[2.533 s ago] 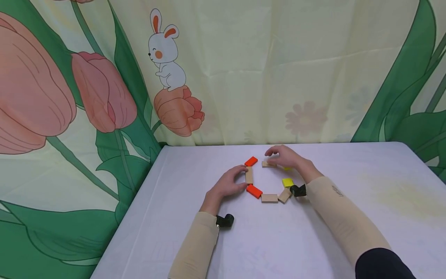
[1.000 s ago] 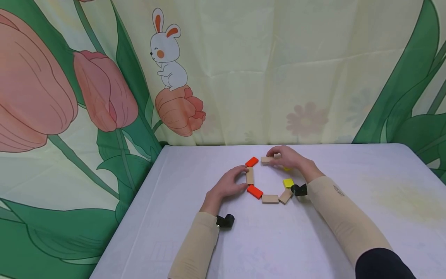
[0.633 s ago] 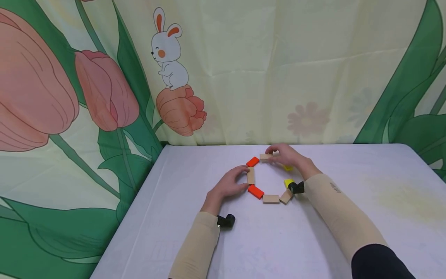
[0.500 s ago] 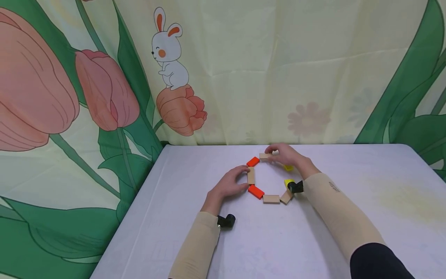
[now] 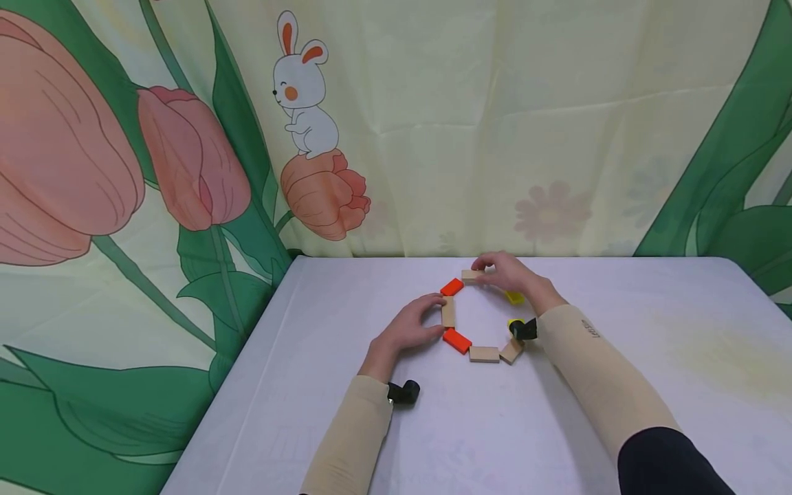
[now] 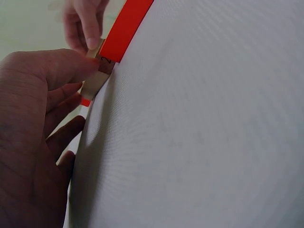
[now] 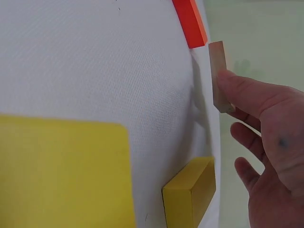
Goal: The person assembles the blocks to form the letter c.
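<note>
In the head view, my right hand [image 5: 510,273] pinches a plain wooden block [image 5: 471,276] at the far side of a ring of small blocks. The right wrist view shows the thumb against this block [image 7: 218,76], near the end of a red block [image 7: 191,23]. My left hand [image 5: 410,323] rests at the ring's left side, thumb and fingertips at the two ends of another plain wooden block [image 5: 448,313]. Red blocks lie beyond it [image 5: 452,287] and nearer than it [image 5: 457,341]. In the left wrist view the thumb partly covers the held block [image 6: 95,84].
Two plain wooden blocks [image 5: 485,355] form the ring's near side. At its right lie two yellow blocks [image 5: 515,298], one partly hidden by the black right wrist camera [image 5: 524,329]. A white cloth covers the table [image 5: 470,426]; a printed curtain [image 5: 433,137] hangs behind.
My right hand has moved the plain wooden block away from me and slightly left, close to the far red block. The left hand has stayed at its block. The view has shifted slightly.
</note>
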Demonstrator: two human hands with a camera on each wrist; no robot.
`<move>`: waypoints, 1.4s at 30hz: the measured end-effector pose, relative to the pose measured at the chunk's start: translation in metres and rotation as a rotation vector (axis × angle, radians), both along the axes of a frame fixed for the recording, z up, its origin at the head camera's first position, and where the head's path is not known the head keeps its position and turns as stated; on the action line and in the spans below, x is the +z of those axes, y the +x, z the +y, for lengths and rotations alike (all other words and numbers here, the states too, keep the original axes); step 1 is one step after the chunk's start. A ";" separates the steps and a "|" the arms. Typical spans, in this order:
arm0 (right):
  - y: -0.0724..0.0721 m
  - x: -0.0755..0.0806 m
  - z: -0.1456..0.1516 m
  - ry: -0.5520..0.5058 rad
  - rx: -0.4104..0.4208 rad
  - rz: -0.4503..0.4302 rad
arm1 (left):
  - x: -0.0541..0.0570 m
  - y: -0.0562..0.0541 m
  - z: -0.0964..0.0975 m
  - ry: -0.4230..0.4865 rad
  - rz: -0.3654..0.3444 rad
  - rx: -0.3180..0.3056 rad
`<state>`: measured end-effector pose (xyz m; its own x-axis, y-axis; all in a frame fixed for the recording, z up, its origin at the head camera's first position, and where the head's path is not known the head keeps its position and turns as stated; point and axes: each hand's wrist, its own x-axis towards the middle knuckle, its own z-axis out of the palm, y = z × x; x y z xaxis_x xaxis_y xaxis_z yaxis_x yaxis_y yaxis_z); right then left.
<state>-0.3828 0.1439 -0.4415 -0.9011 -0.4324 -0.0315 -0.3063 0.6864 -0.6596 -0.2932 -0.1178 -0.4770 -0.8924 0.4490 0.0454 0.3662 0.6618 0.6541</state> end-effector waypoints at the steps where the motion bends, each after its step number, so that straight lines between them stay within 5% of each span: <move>1: 0.000 0.000 0.000 0.000 0.000 0.000 | 0.000 0.000 0.000 -0.001 -0.002 0.001; 42: -0.004 -0.009 -0.001 0.025 -0.006 -0.041 | 0.000 0.001 0.001 -0.014 -0.013 0.013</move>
<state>-0.3866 0.1432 -0.4501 -0.9013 -0.4259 -0.0791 -0.2756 0.7047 -0.6538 -0.2925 -0.1170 -0.4772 -0.8987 0.4377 0.0270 0.3486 0.6759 0.6493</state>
